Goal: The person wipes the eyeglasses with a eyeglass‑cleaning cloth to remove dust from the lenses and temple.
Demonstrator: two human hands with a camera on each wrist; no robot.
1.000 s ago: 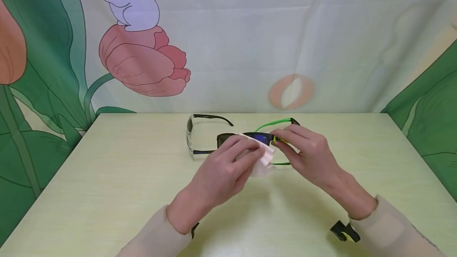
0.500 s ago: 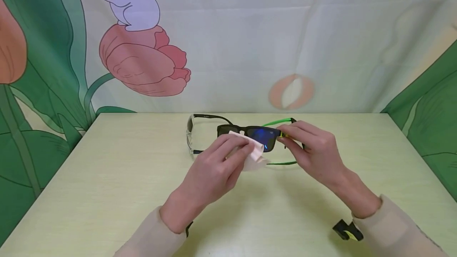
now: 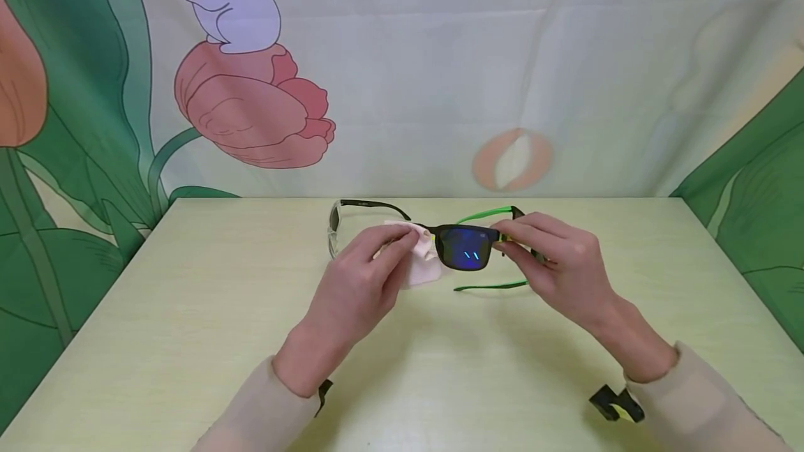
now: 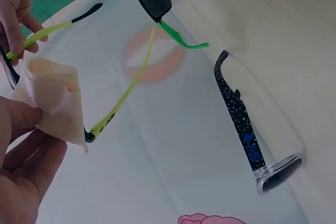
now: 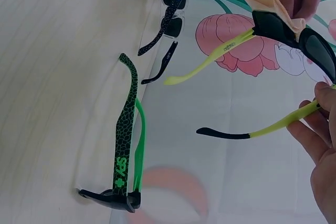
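My right hand (image 3: 565,267) pinches black-framed sunglasses (image 3: 465,248) at the hinge, holding them above the table. Their yellow-green temples (image 5: 286,121) stand unfolded in the right wrist view. A pale pink cloth (image 3: 423,269) is pinched in my left hand (image 3: 354,284), fingers in front and thumb behind it. In the head view the cloth covers the sunglasses' left lens; the right lens is bare and shows a blue reflection. From the left wrist view, the folded cloth (image 4: 52,95) hangs over that end of the frame, beside the yellow-green temple.
Green-templed sunglasses (image 5: 122,140) lie unfolded on the table behind my right hand. Clear-framed sunglasses (image 3: 335,220) with dark temples lie to the left, partly hidden by my left hand. A printed curtain (image 3: 408,89) hangs along the table's back edge.
My left hand has moved left with the cloth, from the middle and right lens to the left lens. The sunglasses have tilted, baring the right lens, and my right hand has shifted slightly right.
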